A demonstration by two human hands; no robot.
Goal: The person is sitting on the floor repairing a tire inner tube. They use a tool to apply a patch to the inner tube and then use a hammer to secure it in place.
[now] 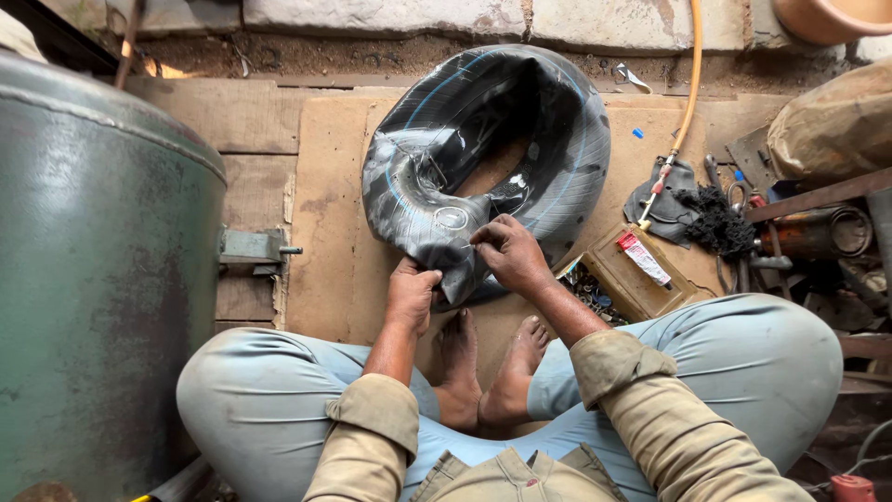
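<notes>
Your left hand (412, 296) gripped the near edge of the black inner tube (483, 153) — lying on the wooden board (334, 204) before your feet — while your right hand (509, 253) pinched it shut.

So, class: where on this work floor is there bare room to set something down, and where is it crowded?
Bare board lies between the green tank and the inner tube, which the left hand and right hand grip. Another strip lies between tube and orange hose. The tools and rags at right are crowded.
</notes>
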